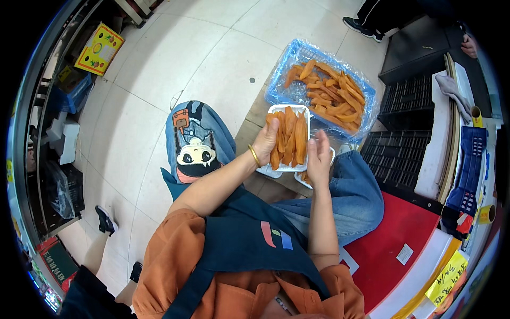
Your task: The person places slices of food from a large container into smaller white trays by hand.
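Observation:
My left hand [267,139] grips the left edge of a white foam tray [288,168], its thumb over the rim beside the food. Orange dried strips, possibly dried sweet potato [290,135], lie lengthwise in the tray. At the tray's right side, my right hand [319,159] is upright with its fingers extended; whether it touches the tray is unclear. Beyond my hands stands a blue plastic basket [275,85] lined with clear film, holding many similar strips [338,99]. Below the held tray, other white trays [301,179] are partly hidden; one contains orange strips.
Black plastic crates [402,155] and a red panel [394,239] are at the right. A yellow printed carton [99,48] stands at the upper left. One person's feet [362,28] are beyond the basket; another person's leg [95,247] is at the lower left.

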